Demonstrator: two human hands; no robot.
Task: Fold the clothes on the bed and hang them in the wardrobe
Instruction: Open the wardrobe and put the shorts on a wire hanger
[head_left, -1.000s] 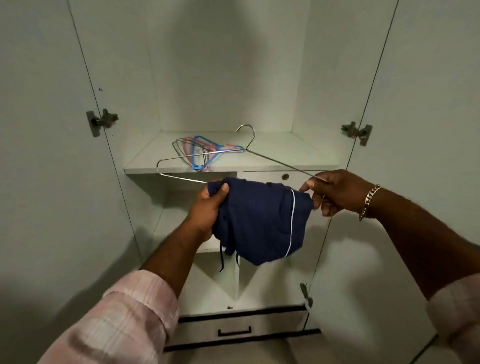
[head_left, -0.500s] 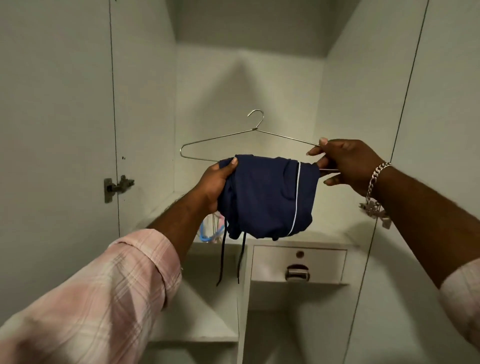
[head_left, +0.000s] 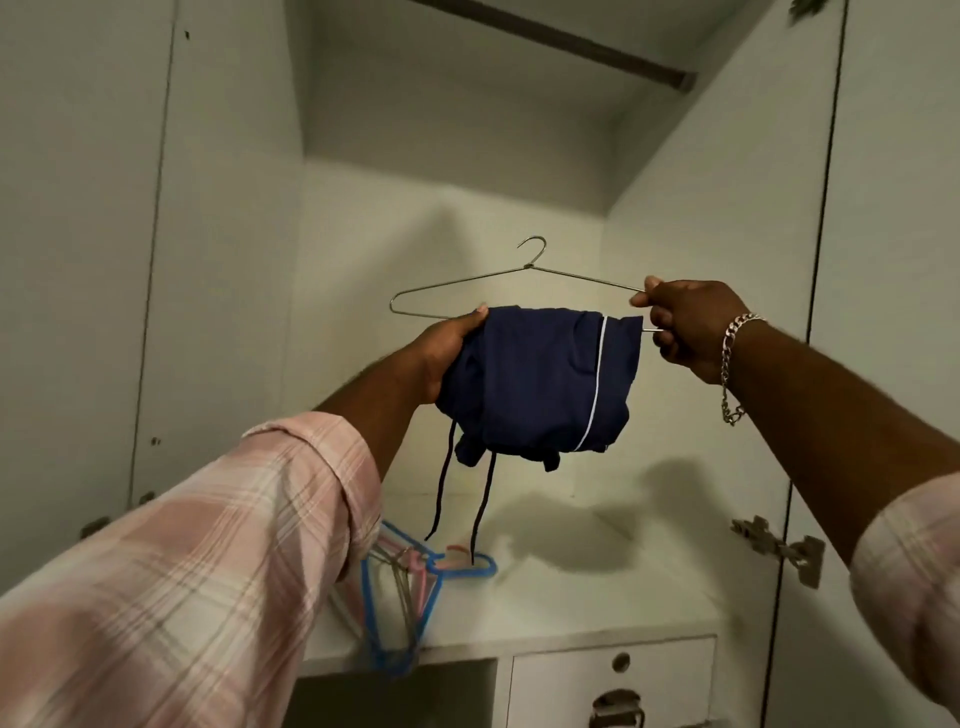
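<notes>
Hands are lifting: left hand (head_left: 441, 348) gripping the shorts (head_left: 540, 379), right hand (head_left: 685, 327) pinching the hanger (head_left: 467, 283). Rail (head_left: 561, 39) is now appearing at upper centre, so hooking comes next.

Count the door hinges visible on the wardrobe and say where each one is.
2 clearly: one metal hinge on the right door edge, beside the shelf, and one hinge low on the left, partly hidden by the left sleeve. A blurred shape at the top right corner may be a third.
</notes>
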